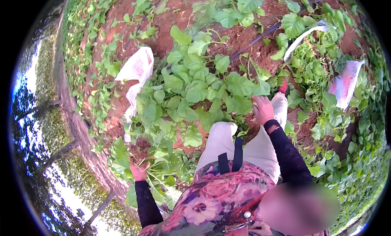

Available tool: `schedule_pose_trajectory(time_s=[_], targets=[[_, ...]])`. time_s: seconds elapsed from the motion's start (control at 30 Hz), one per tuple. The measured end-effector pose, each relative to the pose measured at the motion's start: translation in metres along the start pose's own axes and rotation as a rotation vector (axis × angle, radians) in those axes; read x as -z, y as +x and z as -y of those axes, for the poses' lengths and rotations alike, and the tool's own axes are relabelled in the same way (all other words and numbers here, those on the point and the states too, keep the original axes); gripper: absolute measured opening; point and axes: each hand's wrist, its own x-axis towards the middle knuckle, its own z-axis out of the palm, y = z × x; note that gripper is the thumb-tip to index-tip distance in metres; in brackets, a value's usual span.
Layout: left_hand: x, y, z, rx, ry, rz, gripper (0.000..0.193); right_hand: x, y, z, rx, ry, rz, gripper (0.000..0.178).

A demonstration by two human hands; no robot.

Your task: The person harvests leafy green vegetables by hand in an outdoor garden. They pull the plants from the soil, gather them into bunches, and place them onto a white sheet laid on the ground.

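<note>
My left hand (139, 171) is closed around the stems of a bunch of leafy greens (157, 164). A brown, soil-covered root clump (139, 150) sticks up above that hand, and the broad leaves spread out around it. My right hand (264, 109) is in front of my right knee, at the right edge of a dense patch of growing leafy greens (199, 83). Its fingertips meet the leaves, and I cannot see whether they grip a stem. Both forearms wear dark sleeves.
White plastic sheeting (138, 69) lies left of the patch. A white strip (305, 36) and a white-and-pink bag (346, 83) lie among plants at right. Dark irrigation tubing (264, 32) crosses reddish soil (175, 16). A red shoe (283, 86) shows beyond my right hand.
</note>
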Motion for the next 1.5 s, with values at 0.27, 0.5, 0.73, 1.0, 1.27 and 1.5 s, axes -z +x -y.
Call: schedule_pose_trajectory(time_s=[0.27,0.5,0.73,1.0,1.27,1.5], targets=[[0.040,-0.107,0.134,0.325,-1.092,-0.195,0.038,0.002,0.006,0.270,0.693,0.029,0.447,0.048],[0.020,-0.113,0.136,0.259,-1.445,-0.290,0.034,-0.070,-0.011,0.436,0.946,0.130,0.718,0.046],[0.009,-0.119,0.101,0.377,-1.464,-0.595,0.021,-0.077,-0.029,0.506,0.910,0.199,1.032,0.055],[0.033,-0.106,0.063,-0.316,-2.075,-0.671,0.022,-0.075,-0.051,0.517,1.311,-0.244,1.125,0.128],[0.021,-0.069,0.022,-0.234,-2.290,-1.126,0.023,-0.065,-0.091,0.505,0.933,-0.127,1.068,0.136],[0.025,-0.061,0.046,0.159,-2.047,-1.055,0.015,-0.032,-0.063,0.526,1.018,-0.336,0.970,0.127]])
